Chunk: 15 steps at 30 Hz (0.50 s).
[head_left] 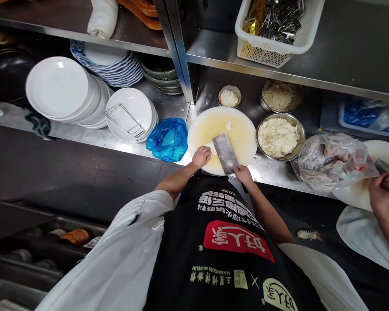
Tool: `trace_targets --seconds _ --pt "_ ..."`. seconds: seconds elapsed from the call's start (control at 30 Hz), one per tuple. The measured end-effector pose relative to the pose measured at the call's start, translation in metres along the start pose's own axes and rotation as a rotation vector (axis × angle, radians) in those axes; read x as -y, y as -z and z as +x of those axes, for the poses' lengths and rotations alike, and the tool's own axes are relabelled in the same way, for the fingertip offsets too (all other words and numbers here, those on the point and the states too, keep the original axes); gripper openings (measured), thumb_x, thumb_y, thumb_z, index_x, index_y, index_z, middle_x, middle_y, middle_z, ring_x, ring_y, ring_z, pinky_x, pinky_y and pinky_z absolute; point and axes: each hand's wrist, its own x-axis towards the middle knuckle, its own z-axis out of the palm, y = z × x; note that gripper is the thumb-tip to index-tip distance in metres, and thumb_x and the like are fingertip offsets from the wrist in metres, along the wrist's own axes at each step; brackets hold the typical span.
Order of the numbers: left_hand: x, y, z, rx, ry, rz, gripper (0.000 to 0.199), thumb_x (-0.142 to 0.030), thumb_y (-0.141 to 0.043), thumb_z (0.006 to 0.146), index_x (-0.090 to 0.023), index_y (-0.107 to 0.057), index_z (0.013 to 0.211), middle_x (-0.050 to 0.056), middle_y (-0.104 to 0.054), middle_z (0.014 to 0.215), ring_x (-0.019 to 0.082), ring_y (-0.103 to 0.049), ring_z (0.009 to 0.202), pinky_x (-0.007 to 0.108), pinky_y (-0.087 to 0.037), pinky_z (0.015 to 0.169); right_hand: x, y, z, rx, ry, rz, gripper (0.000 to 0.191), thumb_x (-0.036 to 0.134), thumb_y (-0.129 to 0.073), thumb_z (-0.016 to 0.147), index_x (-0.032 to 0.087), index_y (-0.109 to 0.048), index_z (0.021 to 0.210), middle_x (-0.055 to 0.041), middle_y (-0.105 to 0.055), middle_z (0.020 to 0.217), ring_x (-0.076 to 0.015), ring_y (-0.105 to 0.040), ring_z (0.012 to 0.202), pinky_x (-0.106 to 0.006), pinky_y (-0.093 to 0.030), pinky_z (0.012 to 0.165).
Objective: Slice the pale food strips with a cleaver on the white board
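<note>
A round cutting board (243,129) lies in front of me, pale yellow in the middle with a white rim. My right hand (243,176) grips the handle of a cleaver (226,152), whose broad blade is over the board. Left of the blade, my left hand (201,157) has its fingers curled against a white piece of food (211,147); what exactly it is, I cannot tell. Farther up the board sits a small white scrap (228,125). Just right of the board stands a metal bowl (304,140) heaped with creamy white pieces (278,136).
Left of the board are a blue plastic bag (167,139) and stacked white plates (60,86). Behind it stand a small bowl of chopped white food (228,97) and a bowl of shreds (278,96). A co-worker's hand (384,192) is at the right, beside bagged meat (335,162). A shelf (214,65) overhangs the counter.
</note>
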Motion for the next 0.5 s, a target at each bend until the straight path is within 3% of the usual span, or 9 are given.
trace_targets --seconds 0.3,0.4,0.5 --pt "0.003 0.009 0.007 0.035 -0.013 -0.002 0.025 -0.017 -0.051 0.092 -0.019 -0.074 0.1 0.011 -0.066 0.123 0.024 -0.059 0.117 0.043 -0.044 0.108 -0.032 0.01 0.021 -0.099 -0.017 -0.104 0.04 0.048 -0.05 0.096 0.015 -0.072 0.09 -0.0072 -0.067 0.071 -0.0223 -0.063 0.076 -0.027 -0.042 0.069" --pt "0.002 0.022 0.025 0.024 0.027 0.06 0.023 -0.019 -0.056 0.09 -0.017 -0.072 0.106 0.013 -0.065 0.123 0.026 -0.058 0.118 0.041 -0.043 0.108 -0.032 0.006 0.024 -0.111 -0.014 -0.115 0.041 0.049 -0.049 0.096 0.015 -0.072 0.094 -0.0084 -0.069 0.075 -0.0224 -0.064 0.079 -0.027 -0.042 0.07" --pt "0.002 0.033 0.054 0.065 0.073 0.132 0.045 -0.023 -0.071 0.079 -0.016 -0.066 0.124 0.015 -0.061 0.132 0.03 -0.053 0.126 0.042 -0.039 0.112 -0.028 0.004 0.025 -0.106 -0.032 -0.101 0.043 0.049 -0.048 0.097 0.014 -0.072 0.096 -0.0081 -0.068 0.073 -0.0224 -0.064 0.075 -0.028 -0.043 0.069"
